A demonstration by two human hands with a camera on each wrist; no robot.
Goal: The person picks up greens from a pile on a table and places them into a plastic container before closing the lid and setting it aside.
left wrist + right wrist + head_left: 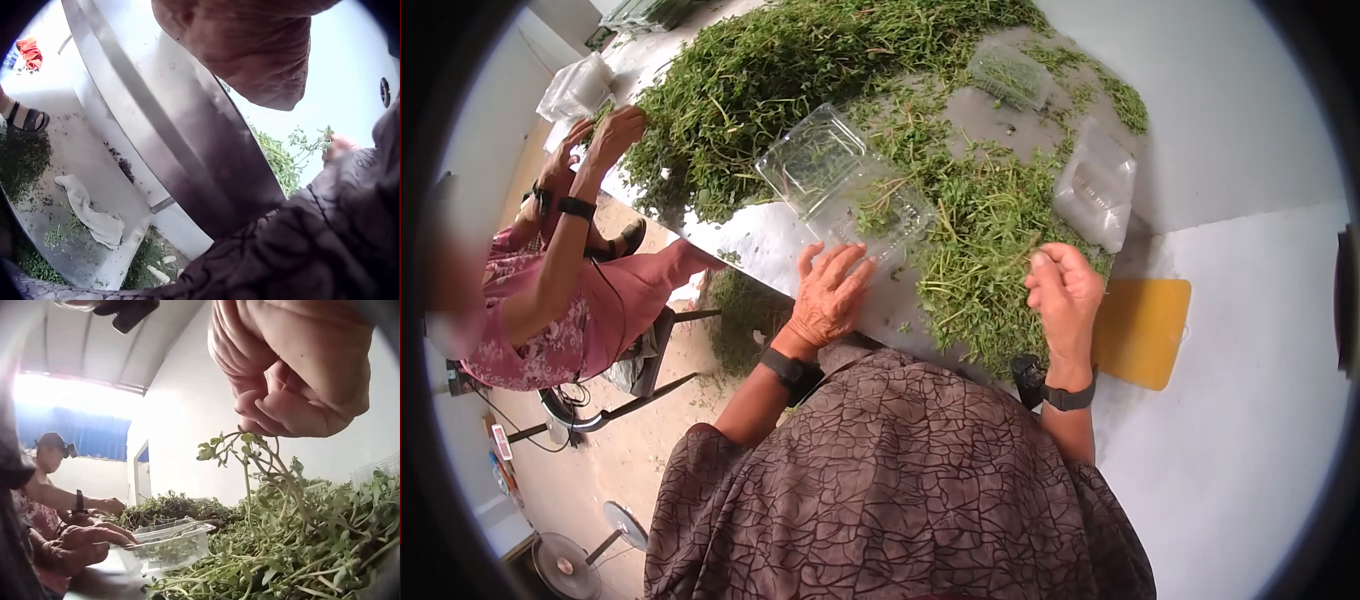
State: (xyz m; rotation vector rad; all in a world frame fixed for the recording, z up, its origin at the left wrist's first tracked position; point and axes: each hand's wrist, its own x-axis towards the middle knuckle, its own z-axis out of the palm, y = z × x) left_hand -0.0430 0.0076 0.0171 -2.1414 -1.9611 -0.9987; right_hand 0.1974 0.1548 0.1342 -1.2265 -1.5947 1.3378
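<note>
My right hand (1065, 295) is over the near pile of leafy green stems (980, 275), thumb and fingertips together. In the right wrist view they pinch a small leafy sprig (245, 449), its stems hanging toward the pile. The left hand (832, 292) is at the near side of a clear plastic box (812, 215), its fingers loosely spread and holding nothing. That box lies with its hinged lid (810, 150) folded back, and a few greens (880, 208) are in its tray. From the left wrist only the heel of the left hand shows.
A large heap of greens (800, 80) covers the table's far side. Another clear box (1010, 75) holds greens; a stack of clear boxes (1097, 185) stands at right by the wall. A yellow board (1145, 333) is beside the table. At left, another person (560, 290) handles greens.
</note>
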